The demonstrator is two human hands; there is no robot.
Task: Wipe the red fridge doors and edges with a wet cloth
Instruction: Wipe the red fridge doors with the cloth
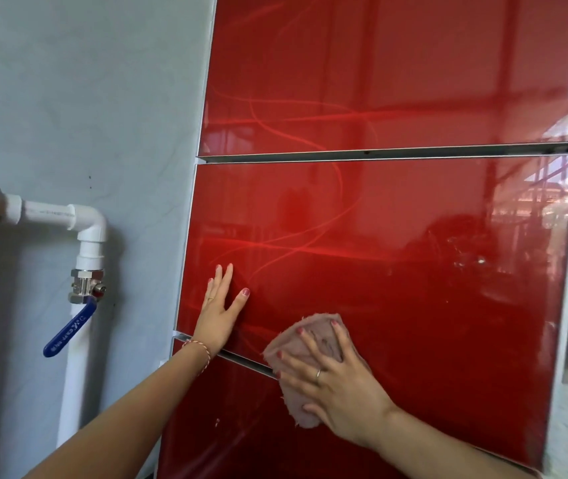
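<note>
The glossy red glass fridge (379,236) is running out past the top and bottom edges. The right hand (334,385) is covering most of the pinkish frayed cloth (296,347), and the lettering on the blue valve lever (70,331) is showing too small to read.

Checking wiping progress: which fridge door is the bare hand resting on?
The middle door: the left hand lies flat on its lower-left corner, above the lower gap.

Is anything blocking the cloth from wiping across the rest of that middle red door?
Only the left hand, pressed flat on the middle door left of the cloth. To the right and above, nothing visible blocks it.
</note>
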